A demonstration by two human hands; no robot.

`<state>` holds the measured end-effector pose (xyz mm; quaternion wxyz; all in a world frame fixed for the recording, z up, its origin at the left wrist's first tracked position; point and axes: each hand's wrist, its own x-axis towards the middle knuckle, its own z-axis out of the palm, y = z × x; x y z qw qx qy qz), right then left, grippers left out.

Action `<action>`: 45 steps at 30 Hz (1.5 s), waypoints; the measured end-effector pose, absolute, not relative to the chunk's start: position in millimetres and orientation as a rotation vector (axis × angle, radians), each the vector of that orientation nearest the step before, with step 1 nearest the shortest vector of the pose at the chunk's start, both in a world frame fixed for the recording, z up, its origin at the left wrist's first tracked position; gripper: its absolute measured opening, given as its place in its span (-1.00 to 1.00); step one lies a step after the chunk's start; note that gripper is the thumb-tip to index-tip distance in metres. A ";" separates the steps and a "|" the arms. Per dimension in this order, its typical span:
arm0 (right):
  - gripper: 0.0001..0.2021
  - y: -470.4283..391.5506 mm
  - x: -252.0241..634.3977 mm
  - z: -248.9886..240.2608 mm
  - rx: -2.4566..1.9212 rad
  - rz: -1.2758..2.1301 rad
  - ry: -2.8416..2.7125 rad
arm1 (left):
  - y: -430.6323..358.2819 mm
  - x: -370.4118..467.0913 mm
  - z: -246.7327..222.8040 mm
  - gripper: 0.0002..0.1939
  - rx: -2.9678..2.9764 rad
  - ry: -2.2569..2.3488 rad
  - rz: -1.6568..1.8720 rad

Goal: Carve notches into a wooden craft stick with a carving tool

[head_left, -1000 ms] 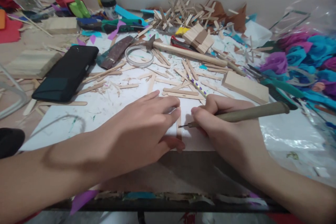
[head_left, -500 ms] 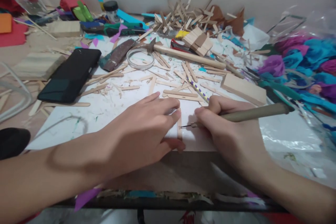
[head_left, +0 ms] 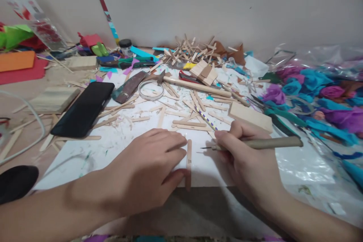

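Note:
A wooden craft stick (head_left: 189,159) lies upright in view on the white paper, near its front edge, with a small carved mark near its middle. My left hand (head_left: 154,162) rests flat on the paper just left of the stick, fingers stretched out; its thumb tip touches the stick's lower part. My right hand (head_left: 244,159) is closed in a pen-like grip around a slim carving tool (head_left: 272,143). The tool's thin dark tip points left and stands a little apart from the stick.
Loose craft sticks (head_left: 190,124), a hammer (head_left: 195,86), a tape roll (head_left: 151,90) and a wooden block (head_left: 251,116) lie beyond my hands. A black phone (head_left: 83,109) is at left. Colourful crepe paper (head_left: 314,83) is piled at right.
The carving tool's tip has drawn back rightward off the stick. My left fingers have shifted left, exposing more of the stick. The camera has tilted up.

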<state>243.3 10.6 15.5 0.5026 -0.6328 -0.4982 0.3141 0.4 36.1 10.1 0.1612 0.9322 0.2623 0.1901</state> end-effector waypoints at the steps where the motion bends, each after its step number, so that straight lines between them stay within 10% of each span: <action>1: -0.48 11.3 244.2 14.4 -1.527 0.766 -1.188 | 36.6 0.8 10.4 -0.83 2.664 0.762 0.545; 16: -0.49 18.4 256.9 2.5 -1.498 0.762 -1.163 | 80.5 7.8 13.7 -0.72 2.759 1.070 0.457; 21: -0.77 19.4 260.2 1.7 -1.549 0.808 -1.131 | 82.4 8.0 15.5 -0.80 2.736 1.149 0.447; 45: -0.52 21.0 262.4 -2.1 -1.470 0.781 -1.169 | 95.6 -10.8 25.9 -0.84 2.668 1.390 0.349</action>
